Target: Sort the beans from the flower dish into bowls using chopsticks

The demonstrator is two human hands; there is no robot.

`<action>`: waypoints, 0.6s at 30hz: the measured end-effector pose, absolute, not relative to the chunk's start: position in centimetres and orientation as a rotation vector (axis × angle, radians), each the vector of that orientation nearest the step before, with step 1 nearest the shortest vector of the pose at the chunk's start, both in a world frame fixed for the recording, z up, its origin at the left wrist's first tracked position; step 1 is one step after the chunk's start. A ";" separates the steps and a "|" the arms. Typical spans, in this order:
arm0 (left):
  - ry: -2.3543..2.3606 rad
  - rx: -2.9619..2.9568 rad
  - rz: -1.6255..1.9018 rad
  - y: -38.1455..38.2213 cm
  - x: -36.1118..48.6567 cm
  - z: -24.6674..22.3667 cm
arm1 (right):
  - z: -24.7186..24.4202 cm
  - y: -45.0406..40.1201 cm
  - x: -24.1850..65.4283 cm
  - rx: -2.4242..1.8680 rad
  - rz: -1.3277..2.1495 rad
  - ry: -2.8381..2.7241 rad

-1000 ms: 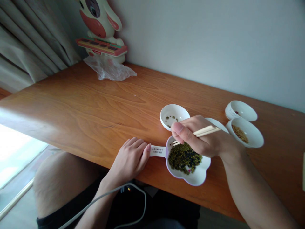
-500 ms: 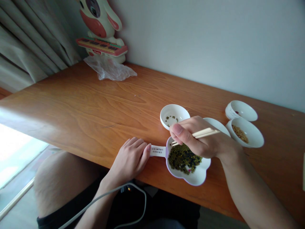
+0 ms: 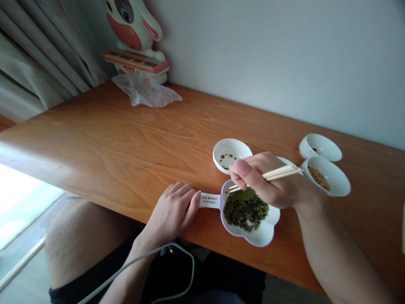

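A white dish with a purple rim (image 3: 267,238) stands near the table's front edge, with green and dark beans (image 3: 243,211) inside. My left hand (image 3: 179,207) is closed on the end of its labelled handle (image 3: 210,200). Over the dish's far right side, my right hand (image 3: 261,177) grips a pair of light chopsticks (image 3: 280,172). Their tips are low at the dish's upper left, by the edge of the beans; whether they pinch a bean is too small to tell. Just behind is a white bowl (image 3: 232,145) with a few small beans.
Partly behind my right hand is another white bowl (image 3: 287,162). To the right stand a bowl of yellowish grains (image 3: 338,181) and a bowl with a reddish bit (image 3: 330,150). A plastic bag (image 3: 152,95) and a toy keyboard figure (image 3: 136,61) are at the back left. A cable (image 3: 126,264) crosses my left forearm.
My right hand has shifted slightly to the right with the chopsticks, and their rear ends have moved right and up. My left hand and the dish have stayed in place.
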State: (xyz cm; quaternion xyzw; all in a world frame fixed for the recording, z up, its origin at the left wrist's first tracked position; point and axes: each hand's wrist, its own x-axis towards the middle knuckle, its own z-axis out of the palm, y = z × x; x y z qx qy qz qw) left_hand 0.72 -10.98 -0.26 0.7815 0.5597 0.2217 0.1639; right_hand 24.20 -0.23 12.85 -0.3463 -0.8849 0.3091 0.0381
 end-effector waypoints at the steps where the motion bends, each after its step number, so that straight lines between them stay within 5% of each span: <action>1: 1.596 2.228 0.633 -11.0 0.7 -0.3 | 13.0 -0.3 24.2 -1.053 0.964 -2.715; 18: 1.594 2.230 0.619 -10.9 0.6 -0.4 | 11.4 0.2 24.3 -0.893 0.924 -2.726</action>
